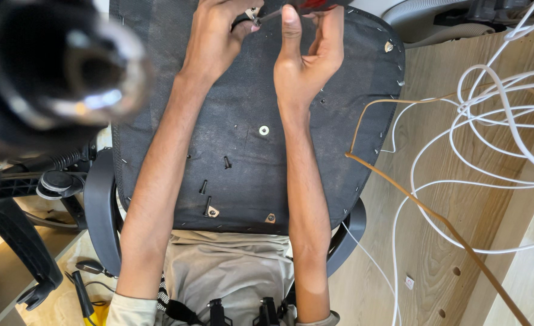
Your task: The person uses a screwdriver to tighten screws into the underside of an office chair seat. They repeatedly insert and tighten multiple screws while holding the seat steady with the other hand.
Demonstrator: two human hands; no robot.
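Both hands (216,42) (306,54) at seat-base (243,175) far edge

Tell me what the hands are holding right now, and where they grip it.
The right hand grips a red-handled screwdriver by its handle; the left hand pinches near its metal tip, over the upturned chair seat.
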